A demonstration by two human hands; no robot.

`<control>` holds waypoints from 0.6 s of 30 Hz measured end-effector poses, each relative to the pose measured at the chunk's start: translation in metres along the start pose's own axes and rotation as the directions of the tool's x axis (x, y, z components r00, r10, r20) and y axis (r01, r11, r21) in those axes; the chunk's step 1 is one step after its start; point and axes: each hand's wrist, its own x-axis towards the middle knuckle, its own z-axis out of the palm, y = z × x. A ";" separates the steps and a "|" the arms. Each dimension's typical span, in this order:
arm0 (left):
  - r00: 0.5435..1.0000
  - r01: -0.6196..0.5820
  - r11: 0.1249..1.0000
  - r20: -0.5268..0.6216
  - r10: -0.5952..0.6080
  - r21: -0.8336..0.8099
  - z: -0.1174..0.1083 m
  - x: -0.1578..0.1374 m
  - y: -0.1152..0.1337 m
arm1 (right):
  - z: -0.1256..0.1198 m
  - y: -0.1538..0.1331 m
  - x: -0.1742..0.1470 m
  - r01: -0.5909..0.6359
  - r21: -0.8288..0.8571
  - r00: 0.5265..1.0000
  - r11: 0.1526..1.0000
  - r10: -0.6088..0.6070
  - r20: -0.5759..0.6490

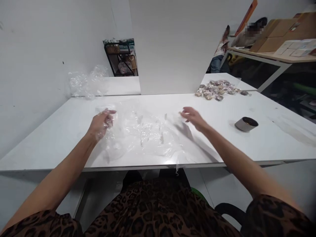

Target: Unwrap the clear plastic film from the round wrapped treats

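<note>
Clear plastic bags or film [148, 131] lie crumpled and spread over the middle of the white table [61, 144]. At the left end of the plastic, my left hand [102, 122] is closed on it, with a clear fold lying over the fingers and wrist. My right hand [194, 118] hovers above the table just right of the plastic, its fingers bent and apart, with nothing visible between them. Its fingertips are a little smeared by motion. A grey cup-like container with a dark inside, perhaps a tape roll [244, 124], rests to the right of my right hand.
Small wrapped brown pieces [217, 89] lie in a heap at the back right. More crumpled clear plastic [87, 82] is piled at the back left, against the wall. A tall white panel [172, 46] stands behind the table. Two people and cardboard boxes [278, 31] appear beyond, at right.
</note>
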 end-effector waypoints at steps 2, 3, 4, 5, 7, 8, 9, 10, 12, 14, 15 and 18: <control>0.988 -0.114 0.961 0.130 0.083 0.252 0.012 -0.014 -0.009 | 0.036 0.002 -0.036 0.187 -0.246 0.961 0.951 -0.124 0.249; 0.967 -0.183 0.909 0.235 0.098 0.374 0.018 -0.022 -0.014 | 0.051 0.002 -0.051 0.273 -0.339 0.933 0.900 -0.162 0.320; 0.934 -0.254 0.841 0.345 0.086 0.478 0.024 -0.031 -0.018 | 0.063 0.000 -0.063 0.344 -0.388 0.904 0.855 -0.190 0.382; 0.893 -0.326 0.761 0.447 0.053 0.560 0.029 -0.040 -0.022 | 0.073 -0.003 -0.071 0.394 -0.403 0.878 0.826 -0.209 0.430; 0.812 -0.461 0.588 0.583 -0.023 0.665 0.039 -0.059 -0.030 | 0.089 -0.010 -0.082 0.437 -0.355 0.846 0.827 -0.243 0.475; 0.775 -0.522 0.508 0.630 -0.053 0.685 0.044 -0.068 -0.033 | 0.095 -0.015 -0.085 0.428 -0.298 0.840 0.853 -0.254 0.480; 0.737 -0.581 0.440 0.672 -0.073 0.684 0.049 -0.076 -0.036 | 0.100 -0.020 -0.088 0.401 -0.225 0.840 0.888 -0.258 0.478; 0.696 -0.635 0.387 0.712 -0.088 0.669 0.053 -0.083 -0.039 | 0.104 -0.026 -0.091 0.360 -0.142 0.839 0.922 -0.254 0.480; 0.649 -0.690 0.331 0.753 -0.111 0.643 0.061 -0.091 -0.043 | 0.110 -0.037 -0.097 0.258 0.031 0.821 0.966 -0.236 0.520; 0.665 -0.665 0.362 0.738 -0.111 0.653 0.066 -0.090 -0.046 | 0.108 -0.045 -0.103 0.191 0.148 0.802 0.970 -0.241 0.547; 0.689 -0.631 0.416 0.720 -0.089 0.655 0.066 -0.086 -0.047 | 0.104 -0.048 -0.105 0.185 0.171 0.812 0.968 -0.248 0.528; 0.779 -0.503 0.669 0.622 0.076 0.548 0.060 -0.064 -0.045 | 0.079 -0.046 -0.111 0.179 0.150 0.916 0.972 -0.220 0.335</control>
